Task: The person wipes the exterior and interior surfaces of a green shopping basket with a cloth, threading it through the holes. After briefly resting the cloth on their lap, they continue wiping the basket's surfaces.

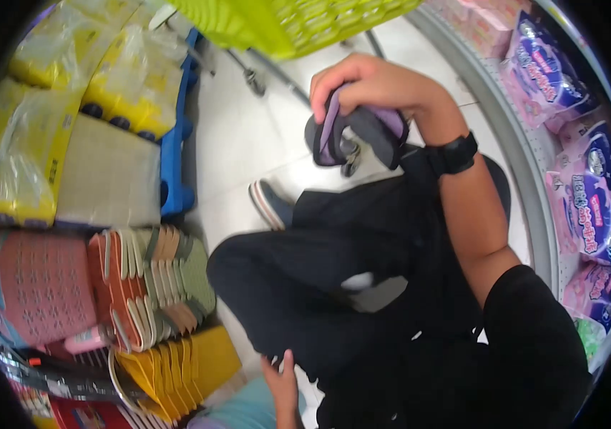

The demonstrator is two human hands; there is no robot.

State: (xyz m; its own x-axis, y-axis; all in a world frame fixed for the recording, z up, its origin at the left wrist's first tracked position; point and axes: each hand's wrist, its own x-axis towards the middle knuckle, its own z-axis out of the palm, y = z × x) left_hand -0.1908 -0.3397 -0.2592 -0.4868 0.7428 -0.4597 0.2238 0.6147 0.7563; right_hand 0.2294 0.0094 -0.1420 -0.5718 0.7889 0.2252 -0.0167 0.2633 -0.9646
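Note:
My right hand (370, 84), with a black watch on the wrist, is closed round a bent grey-and-purple item with dark edging (393, 127). The item hangs in front of my raised forearm, above the pale floor. Its exact kind does not show clearly. Low at the bottom edge, my left hand (280, 379) lies against my black trouser leg (270, 307), its thumb apart from the fingers. Part of its fingers is hidden. A light teal object (245, 407) is close beside it, cut off by the frame.
A lime-green basket (277, 28) on wheeled legs stands ahead. Yellow packs (130, 79) sit on a blue pallet (173, 161) at left. Below are a pink basket (44, 286), stacked handled baskets (130, 286) and yellow ones (177, 372). Purple-pink packs (592, 200) line the right shelf.

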